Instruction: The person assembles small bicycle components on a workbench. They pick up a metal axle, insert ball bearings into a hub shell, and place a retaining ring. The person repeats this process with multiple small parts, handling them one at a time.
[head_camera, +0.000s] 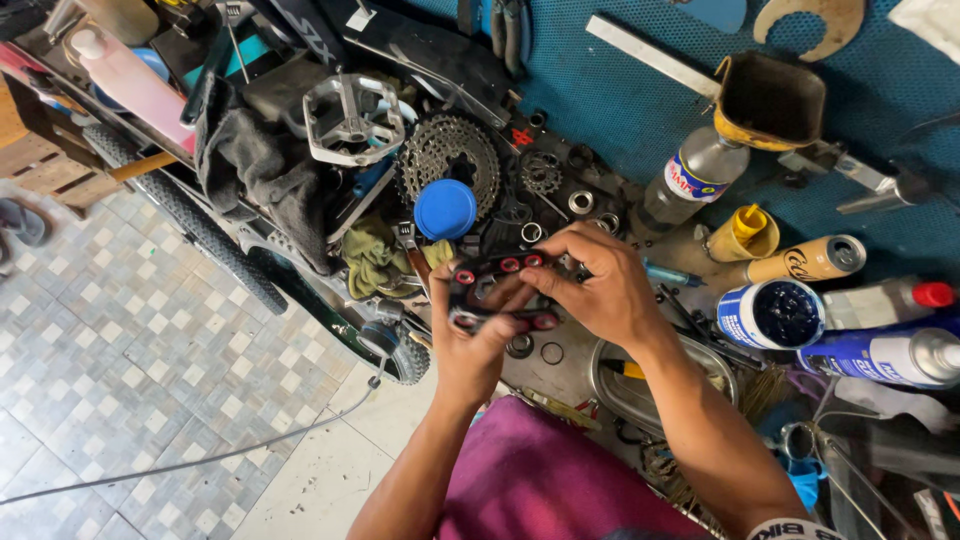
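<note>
Hands meet over the counter (570, 365); the black part with red rings (497, 290) lies crosswise between them, left hand (470, 345) clamped beneath it, right hand (595, 285) pinching its right end, both equally close.

- The bike part (497, 290) sat between both hands, the left hand (470, 345) below it and the right hand (590, 290) at its right.
- A gear cluster (450, 155) lay behind the hands, with a round lid (444, 209) in front of it.
- A pedal (352, 118) lay left of the gear cluster.
- A bottle (690, 180) lay right of the gears.
- An open tub (770, 315) stood right of the right hand.
</note>
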